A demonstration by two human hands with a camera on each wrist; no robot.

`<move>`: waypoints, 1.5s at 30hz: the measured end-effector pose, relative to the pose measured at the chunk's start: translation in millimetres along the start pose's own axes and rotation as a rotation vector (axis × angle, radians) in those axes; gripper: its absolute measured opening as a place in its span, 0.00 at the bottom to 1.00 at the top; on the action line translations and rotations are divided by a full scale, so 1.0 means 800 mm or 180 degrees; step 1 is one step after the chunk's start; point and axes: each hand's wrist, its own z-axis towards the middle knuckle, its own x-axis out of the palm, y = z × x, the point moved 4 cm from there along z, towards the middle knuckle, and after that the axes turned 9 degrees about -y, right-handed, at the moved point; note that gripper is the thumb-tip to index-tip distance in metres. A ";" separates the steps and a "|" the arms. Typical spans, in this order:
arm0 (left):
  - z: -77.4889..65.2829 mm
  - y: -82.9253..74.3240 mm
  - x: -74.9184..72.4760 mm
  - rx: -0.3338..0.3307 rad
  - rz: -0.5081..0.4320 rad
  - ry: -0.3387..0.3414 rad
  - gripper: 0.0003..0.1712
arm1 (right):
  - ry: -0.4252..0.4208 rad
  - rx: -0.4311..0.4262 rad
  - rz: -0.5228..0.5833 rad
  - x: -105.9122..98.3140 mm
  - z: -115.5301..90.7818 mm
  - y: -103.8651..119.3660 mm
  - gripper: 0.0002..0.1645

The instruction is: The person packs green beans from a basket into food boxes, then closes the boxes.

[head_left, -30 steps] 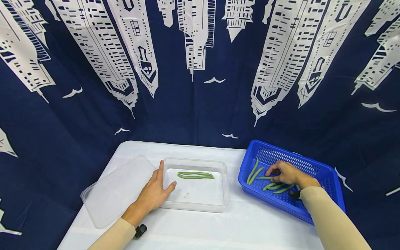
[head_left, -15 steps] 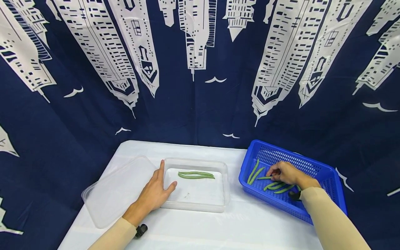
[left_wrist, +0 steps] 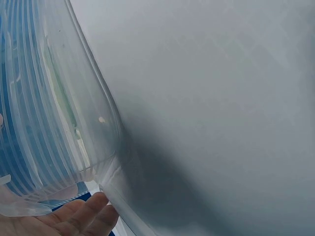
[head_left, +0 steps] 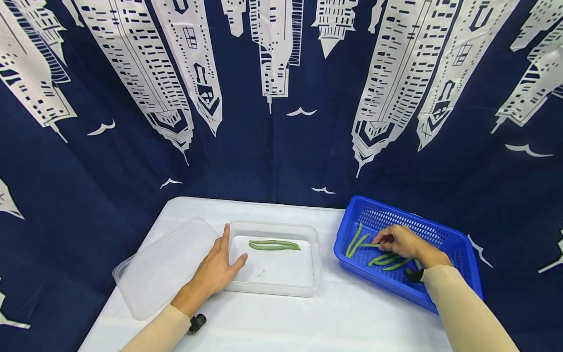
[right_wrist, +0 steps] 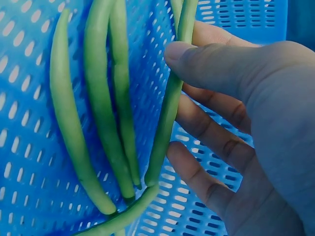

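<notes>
I have the right hand [head_left: 401, 241] pinching a bean [right_wrist: 164, 123], basket [head_left: 378, 280] beneath it; the left hand [head_left: 214, 270], fingers extended, seemingly steadies the box [head_left: 281, 271] beside it.

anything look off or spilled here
Nothing looks spilled: the green beans in view are all within the clear container or the blue basket. Odd: the skyline on the backdrop hangs upside down, spires pointing down, and a small dark mark shows in or under the container; I cannot tell which.
</notes>
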 end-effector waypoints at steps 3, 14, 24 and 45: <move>0.000 0.000 0.001 -0.0006 -0.0008 0.0003 0.63 | -0.0022 0.0034 -0.0022 -0.002 -0.003 0.005 0.10; -0.001 0.000 0.004 0.0003 0.0003 -0.0008 0.63 | -0.0277 -0.0034 -0.0106 -0.009 -0.009 0.033 0.09; -0.002 0.001 0.008 -0.0035 -0.0032 0.0036 0.64 | -0.0472 -0.0151 -0.0201 -0.022 -0.008 0.064 0.09; -0.001 0.002 0.005 0.0037 -0.0060 -0.0009 0.63 | -0.0742 -0.0412 -0.0528 -0.029 0.010 0.178 0.13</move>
